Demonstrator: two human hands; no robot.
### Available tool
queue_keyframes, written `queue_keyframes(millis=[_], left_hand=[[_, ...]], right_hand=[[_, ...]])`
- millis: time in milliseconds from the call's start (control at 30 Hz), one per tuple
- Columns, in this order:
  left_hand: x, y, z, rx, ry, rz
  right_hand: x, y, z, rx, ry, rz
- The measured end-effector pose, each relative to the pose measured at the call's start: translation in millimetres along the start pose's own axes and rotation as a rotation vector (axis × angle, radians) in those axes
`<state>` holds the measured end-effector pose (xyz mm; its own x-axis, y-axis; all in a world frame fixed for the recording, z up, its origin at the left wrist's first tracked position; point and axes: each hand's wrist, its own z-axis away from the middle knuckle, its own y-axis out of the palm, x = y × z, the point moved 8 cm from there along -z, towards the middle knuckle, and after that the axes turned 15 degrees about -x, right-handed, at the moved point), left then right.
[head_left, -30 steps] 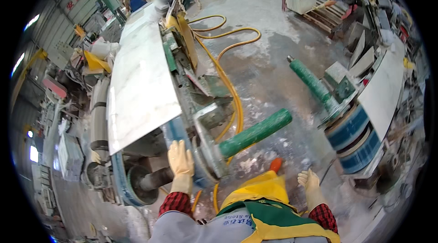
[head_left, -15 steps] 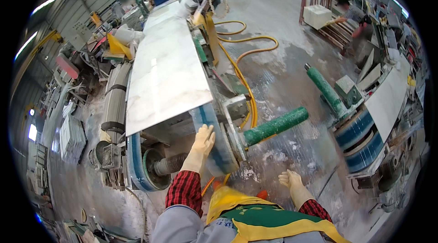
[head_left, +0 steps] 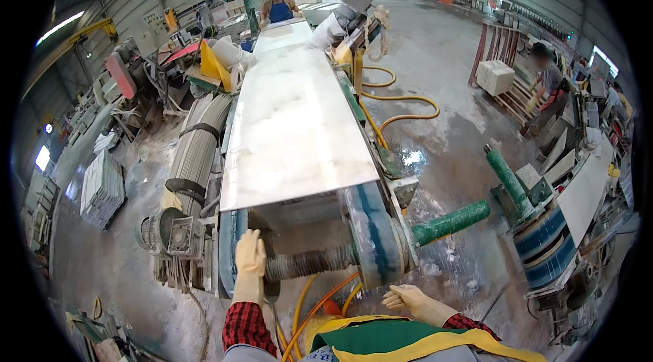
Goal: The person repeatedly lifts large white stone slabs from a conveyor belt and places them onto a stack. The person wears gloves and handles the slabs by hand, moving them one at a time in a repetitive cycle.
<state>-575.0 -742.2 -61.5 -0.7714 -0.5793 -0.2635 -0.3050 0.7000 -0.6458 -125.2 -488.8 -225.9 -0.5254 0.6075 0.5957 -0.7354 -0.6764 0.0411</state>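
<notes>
A long white slab (head_left: 292, 131) with faint grey veining lies flat on the conveyor, its near edge above the end rollers. My left hand (head_left: 250, 254), in a pale glove, is at the left blue belt (head_left: 228, 260) below the slab's near left corner. Its fingers point up and away from me, with nothing held; whether it touches the belt I cannot tell. My right hand (head_left: 408, 299), gloved alike, hovers low by the near end of the right blue belt (head_left: 373, 243), fingers stretched to the left and nothing in them. A ribbed roller shaft (head_left: 309, 263) spans between the belts.
A green roller (head_left: 452, 222) juts out on the right. Orange and yellow hoses (head_left: 299, 311) run beneath the near end. A motor (head_left: 183, 236) sits on the left. A person in a blue apron (head_left: 279, 10) stands at the far end; another conveyor (head_left: 544, 246) is at right.
My left hand has moved from the right belt over to the left one. My right hand has come in nearer the conveyor's end. The view has swung and lifted, showing more of the hall.
</notes>
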Motion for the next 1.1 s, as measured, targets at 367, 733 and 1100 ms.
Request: queue_keyframes(millis=[367,733,1100], left_hand=[[87,24,13,0.074,-0.115,-0.1],[69,-7,0,-0.065,-0.121,-0.042],[66,-15,-2,-0.021,-0.133,-0.057]], right_hand=[[162,139,-5,0.054,-0.389,0.029],[279,98,-56,-0.447,-1.138,0.338],[313,101,-62,-0.793,-1.502,1.022]])
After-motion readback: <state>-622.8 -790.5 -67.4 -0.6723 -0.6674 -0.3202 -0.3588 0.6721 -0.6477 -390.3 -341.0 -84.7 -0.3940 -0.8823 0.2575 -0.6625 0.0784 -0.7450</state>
